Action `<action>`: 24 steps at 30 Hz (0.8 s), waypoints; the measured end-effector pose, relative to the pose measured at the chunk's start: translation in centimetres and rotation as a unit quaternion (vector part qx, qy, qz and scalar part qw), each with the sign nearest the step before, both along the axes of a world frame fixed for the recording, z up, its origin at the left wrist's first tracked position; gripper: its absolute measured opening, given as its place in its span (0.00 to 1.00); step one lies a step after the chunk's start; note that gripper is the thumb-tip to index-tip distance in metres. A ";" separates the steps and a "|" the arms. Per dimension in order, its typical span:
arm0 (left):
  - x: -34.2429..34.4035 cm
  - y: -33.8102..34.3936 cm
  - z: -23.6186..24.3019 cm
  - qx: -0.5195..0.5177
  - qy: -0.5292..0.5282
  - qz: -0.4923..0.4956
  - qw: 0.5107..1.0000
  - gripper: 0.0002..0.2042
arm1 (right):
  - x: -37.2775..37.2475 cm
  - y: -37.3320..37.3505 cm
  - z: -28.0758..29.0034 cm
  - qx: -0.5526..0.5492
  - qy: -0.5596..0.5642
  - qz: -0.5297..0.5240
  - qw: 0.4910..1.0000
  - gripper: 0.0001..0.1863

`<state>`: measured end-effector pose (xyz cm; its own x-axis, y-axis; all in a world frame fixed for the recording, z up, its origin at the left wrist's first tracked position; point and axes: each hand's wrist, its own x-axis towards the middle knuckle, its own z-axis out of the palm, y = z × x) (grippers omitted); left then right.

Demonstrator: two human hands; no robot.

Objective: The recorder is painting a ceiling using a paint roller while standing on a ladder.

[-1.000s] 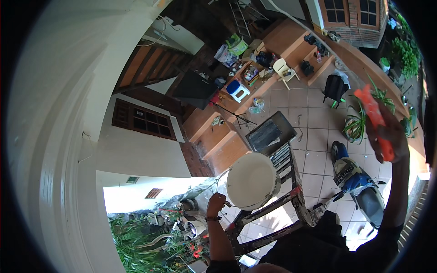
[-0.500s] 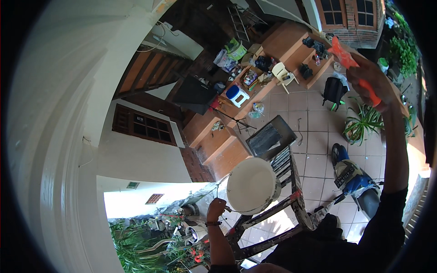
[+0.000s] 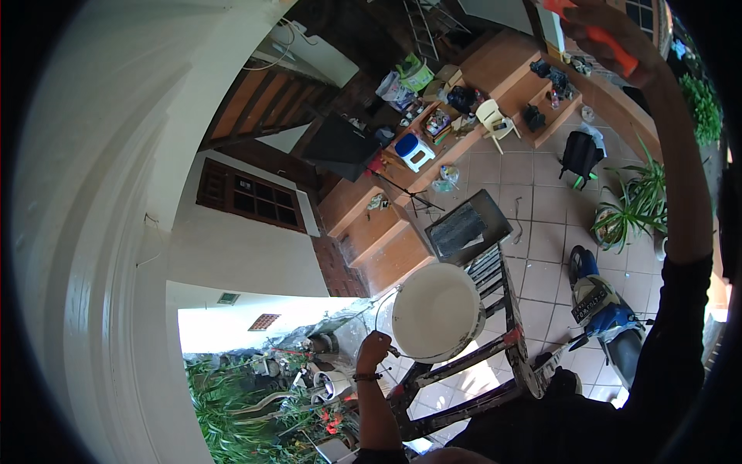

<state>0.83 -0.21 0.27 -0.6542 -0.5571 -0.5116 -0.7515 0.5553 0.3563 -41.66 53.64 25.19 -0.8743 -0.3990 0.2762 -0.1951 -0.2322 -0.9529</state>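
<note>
My left hand [image 3: 374, 351] is closed round the wire handle of a white bucket [image 3: 434, 313], at its left side. The bucket's mouth faces up, and its pale inside shows. It hangs or rests against a paint-marked stepladder [image 3: 512, 305]; which of the two I cannot tell. Raised to the upper right, my right hand [image 3: 618, 39] grips a bright orange-red tool [image 3: 610, 48]. The tool's far end is cut off by the picture's edge, so its kind does not show.
A cream wall [image 3: 93, 232] with moulding runs along the left. Below lie a tiled floor [image 3: 541, 193], a blue motorbike [image 3: 607, 317], a potted plant [image 3: 618, 224], a black backpack [image 3: 581, 157] and a dark tray [image 3: 469, 230]. Steps [image 3: 386, 251] hold a blue-topped stool [image 3: 413, 151].
My right hand has moved up with the orange-red tool, partly out of the picture. The view has shifted slightly; my left hand still holds the bucket's handle.
</note>
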 end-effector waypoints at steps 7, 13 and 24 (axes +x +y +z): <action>1.0 -0.1 0.5 -0.017 -0.005 0.030 0.999 0.17 | -7.5 -9.8 2.8 -0.015 -0.081 0.079 0.993 0.07; 0.7 -0.3 -0.8 -0.023 0.032 -0.002 0.999 0.15 | -13.5 -15.7 3.5 -0.075 -0.073 0.032 0.994 0.07; 2.0 -1.1 -1.9 -0.040 0.019 -0.004 0.999 0.16 | -12.3 -19.2 6.4 -0.027 -0.097 0.010 0.995 0.09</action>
